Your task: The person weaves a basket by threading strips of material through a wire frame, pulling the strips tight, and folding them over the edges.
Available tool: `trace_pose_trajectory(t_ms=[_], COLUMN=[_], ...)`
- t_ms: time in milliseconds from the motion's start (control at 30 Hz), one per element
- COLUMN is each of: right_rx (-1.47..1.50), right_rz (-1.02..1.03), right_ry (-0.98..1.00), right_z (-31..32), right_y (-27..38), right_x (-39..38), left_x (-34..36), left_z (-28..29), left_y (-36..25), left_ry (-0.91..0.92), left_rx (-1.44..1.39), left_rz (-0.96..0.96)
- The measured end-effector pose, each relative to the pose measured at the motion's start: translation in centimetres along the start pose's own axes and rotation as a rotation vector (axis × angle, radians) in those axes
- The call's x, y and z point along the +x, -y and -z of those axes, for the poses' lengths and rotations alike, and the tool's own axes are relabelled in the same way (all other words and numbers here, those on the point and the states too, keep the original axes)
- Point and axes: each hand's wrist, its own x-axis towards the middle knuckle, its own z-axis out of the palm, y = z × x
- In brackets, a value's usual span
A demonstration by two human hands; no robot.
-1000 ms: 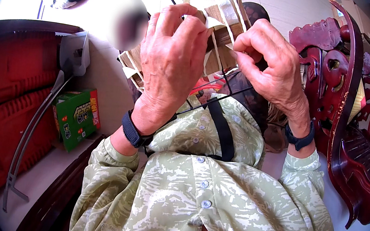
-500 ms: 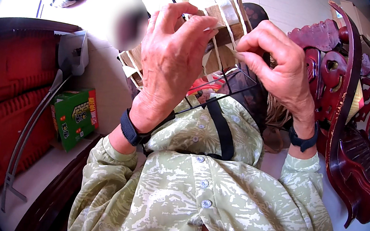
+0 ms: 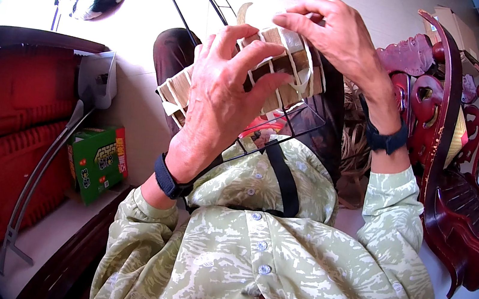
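Observation:
Over my lap lies a thick tan band [image 3: 282,94], crossed by several white strips that look like cord or tape, along a black wire frame [image 3: 237,154]. My left hand [image 3: 220,86] curls over the middle of the band, its fingers on the far side and thumb on the near side. Just above the band's right part, my right hand [image 3: 339,38] has its thumb and fingers pinched together. Whatever lies between these fingertips is too small or hidden to make out. One loose white strip [image 3: 304,82] hangs on the right part of the band. A pale curved end sticks up behind it.
A carved dark red wooden chair [image 3: 446,116] stands at the right, with a bundle of brown strips [image 3: 355,146] beside my leg. On the left are red cushions [image 3: 17,138], a green box [image 3: 96,161] and a grey metal bracket [image 3: 42,178]. A black and white animal [image 3: 92,2] lies on the far floor.
My right hand has lifted away from the band's near right edge, up and to the far side. My left hand keeps its place on the band, which has shifted slightly.

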Motion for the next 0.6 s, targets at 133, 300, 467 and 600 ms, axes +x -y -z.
trace_pose_trajectory(t_ms=[133, 300, 467, 600], right_rx=[0.14, 0.211, 0.356, 0.339], right_rz=[-0.071, -0.114, -0.101, -0.068], right_ry=[0.125, -0.145, -0.346, -0.459], right_z=[0.1, -1.4, -2.2, -2.9], right_y=[0.6, 0.0, -0.2, -0.1], right_x=[1.8, 1.4, 1.3, 1.4], left_x=[-0.4, -0.5, -0.2, -0.2], left_z=[0.1, 0.1, -0.2, -0.5], left_y=[-0.4, -0.3, -0.8, -0.8], left_ry=[0.017, 0.012, 0.008, -0.011], left_rx=[-0.009, -0.017, 0.044, 0.018], left_rz=[0.01, -0.036, -0.034, -0.005])
